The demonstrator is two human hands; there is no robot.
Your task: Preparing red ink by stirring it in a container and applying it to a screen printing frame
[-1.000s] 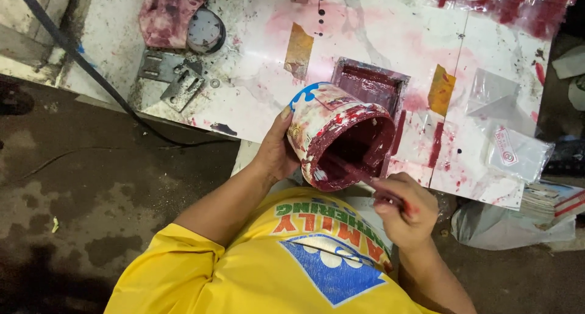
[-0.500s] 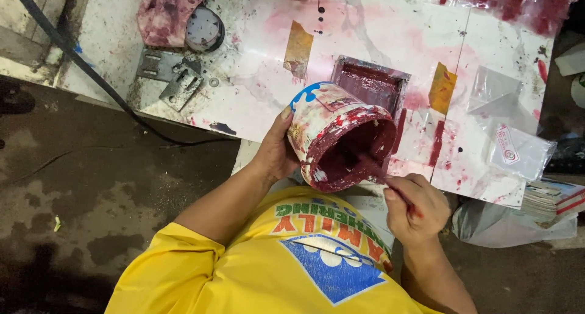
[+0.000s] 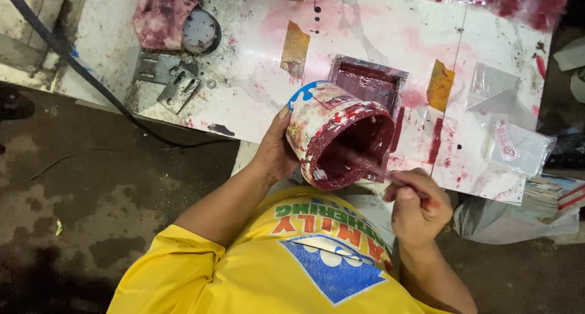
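Note:
My left hand (image 3: 275, 150) grips the side of a paint-smeared round container (image 3: 317, 122), tilted so its dark red inside faces me. My right hand (image 3: 419, 207) is closed on a thin stick (image 3: 372, 164) whose far end reaches into the container's mouth and looks blurred. Just behind the container lies a small square tray (image 3: 373, 79) with dark red paint, set on a white worktable (image 3: 244, 88) stained pink and red.
A stained rag (image 3: 159, 12) and a round lid (image 3: 201, 32) lie at the table's back left, near metal brackets (image 3: 167, 82). Yellow tape strips (image 3: 295, 46) and clear plastic bags (image 3: 518, 146) sit on the table. A black cable (image 3: 79, 70) crosses the dark floor at left.
My right hand has shifted slightly while the stick moves inside the container. My left hand has kept the container tilted in the same place.

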